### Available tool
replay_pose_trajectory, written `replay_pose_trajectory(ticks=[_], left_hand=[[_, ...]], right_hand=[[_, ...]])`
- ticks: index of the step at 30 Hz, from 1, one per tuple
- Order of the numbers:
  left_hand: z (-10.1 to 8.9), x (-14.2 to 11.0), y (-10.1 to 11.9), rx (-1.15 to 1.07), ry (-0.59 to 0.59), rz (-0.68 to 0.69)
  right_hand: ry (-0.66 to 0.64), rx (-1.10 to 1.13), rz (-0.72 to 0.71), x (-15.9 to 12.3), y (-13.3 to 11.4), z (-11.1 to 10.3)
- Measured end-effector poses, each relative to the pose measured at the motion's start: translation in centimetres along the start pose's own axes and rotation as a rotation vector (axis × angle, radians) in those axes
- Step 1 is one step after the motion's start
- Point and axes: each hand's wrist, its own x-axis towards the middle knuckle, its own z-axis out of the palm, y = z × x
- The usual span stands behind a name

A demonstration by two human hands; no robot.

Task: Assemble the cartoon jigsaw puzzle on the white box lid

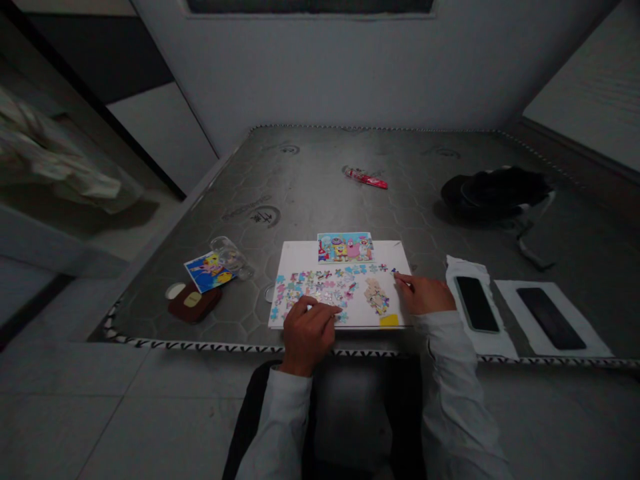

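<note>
A white board (295,252) carries many small puzzle pieces (303,279), mostly pastel pink and blue, spread over its left and middle. My right hand (425,295) is at the board's right edge, its fingertips pinched on a small dark blue puzzle piece (394,271) at the end of the top row. My left hand (310,330) rests over the front edge, index finger stretched to the right and the other fingers bent, above loose pieces. Between the hands lies a pile of beige pieces (376,295). A cartoon picture card (345,248) lies along the board's far edge.
A yellow slip (389,321) lies at the board's front. Left of it are a brown case (195,303), a blue-yellow card (210,270) and clear plastic packaging (233,257). Rightward lie two phones (477,304) on white cloths and a black cap (495,193). A red packet (366,178) lies farther back.
</note>
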Motion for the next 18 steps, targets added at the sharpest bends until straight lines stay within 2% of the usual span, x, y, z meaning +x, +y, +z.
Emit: replay_pose_trajectory(ticks=[5,8,13,18], left_hand=[[-0.2,0.0,0.1,-0.003,0.009,0.012],[-0.1,0.0,0.1,-0.010,0.001,0.007],[0.0,0.0,0.2,-0.013,0.012,0.006],[-0.1,0.1,0.3,-0.005,0.005,-0.011]], right_hand=[[0.019,0.018,-0.024,0.3,-0.3,0.2],[0.077,0.073,-0.057,0.4,-0.5,0.3],[0.157,0.182,-0.125,0.0,-2.4,0.4],[0.144,0.241,-0.053,-0.2,-3.9,0.6]])
